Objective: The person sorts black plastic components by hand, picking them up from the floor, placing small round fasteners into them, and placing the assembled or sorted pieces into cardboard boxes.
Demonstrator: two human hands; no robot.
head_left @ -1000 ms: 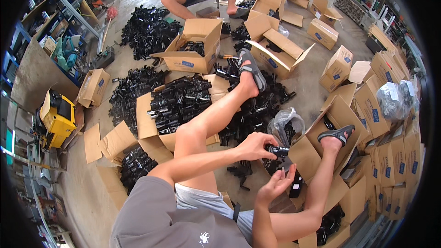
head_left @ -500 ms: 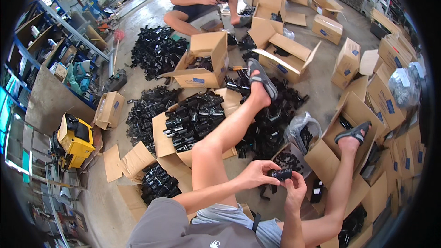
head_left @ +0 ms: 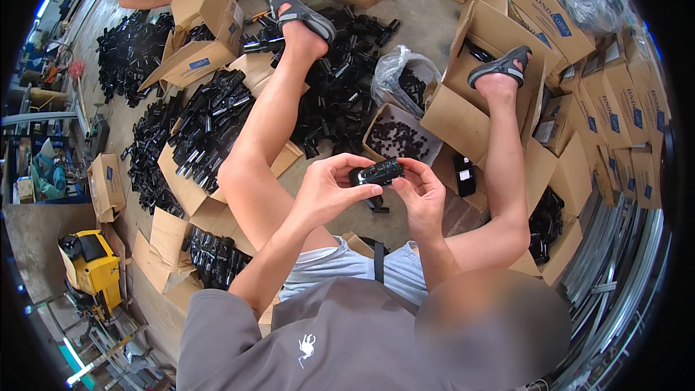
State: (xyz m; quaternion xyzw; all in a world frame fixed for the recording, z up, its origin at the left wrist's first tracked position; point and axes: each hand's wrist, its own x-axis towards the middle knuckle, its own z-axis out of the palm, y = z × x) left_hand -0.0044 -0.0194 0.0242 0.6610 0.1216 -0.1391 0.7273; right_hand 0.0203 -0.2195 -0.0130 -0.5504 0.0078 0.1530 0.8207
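Between my two hands, in front of my lap, is a short black tubular part (head_left: 377, 173) with slots or markings along its side. My left hand (head_left: 327, 190) pinches its left end between thumb and fingers. The fingers of my right hand (head_left: 423, 194) close on its right end. Just beyond them sits an open box of small black pieces (head_left: 397, 139). A black phone-like object with a pale patch (head_left: 465, 176) lies right of my right hand. More black tubular parts (head_left: 346, 94) are heaped beyond my hands.
Opened cardboard boxes (head_left: 194, 64) and piles of black parts (head_left: 134, 54) surround my outstretched legs. My right foot (head_left: 499, 76) rests at a large open box. Closed boxes (head_left: 608, 112) and metal profiles (head_left: 615, 268) line the right; a yellow machine (head_left: 95, 268) stands left.
The view has tilted down and swung right, leaving the other person only partly visible at the top left. The black part stays in both hands and shows more of its slotted side.
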